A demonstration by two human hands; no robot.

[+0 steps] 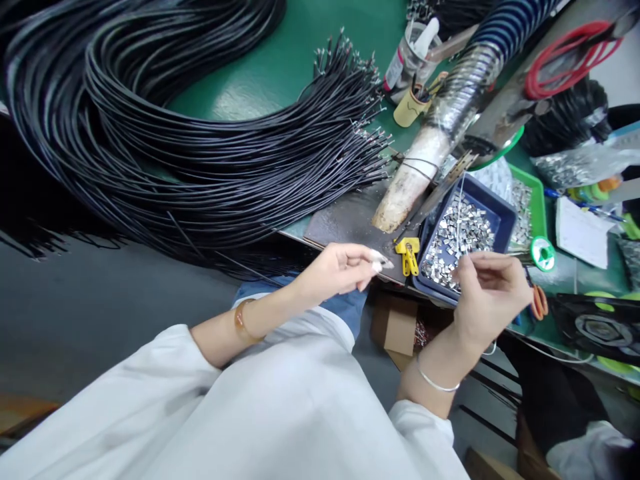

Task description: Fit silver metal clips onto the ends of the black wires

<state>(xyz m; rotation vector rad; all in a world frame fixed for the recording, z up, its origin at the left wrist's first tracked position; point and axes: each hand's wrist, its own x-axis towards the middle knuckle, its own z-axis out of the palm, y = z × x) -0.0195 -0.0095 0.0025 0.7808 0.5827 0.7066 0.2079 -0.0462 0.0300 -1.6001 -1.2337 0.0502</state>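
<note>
L. hand [344, 272]: grip together on sm. shiny silver-coloured piece [386, 263], at bench [295, 60] edge nr. yellow plastic clip [409, 253]; R. hand [490, 290]: grip together at lower end of thin pale strand [460, 217], over dark-blue rect. plastic tray [504, 217] w/ many sm. silver metal pcs. [465, 227]. Beyond: whitish round pipe [413, 177] w/ ribbed hose [510, 30], lg. bundle of long black cables [240, 150], sm. yellow cup [407, 110], clear container [411, 60] w/ white-capped bottle [426, 37].
</note>
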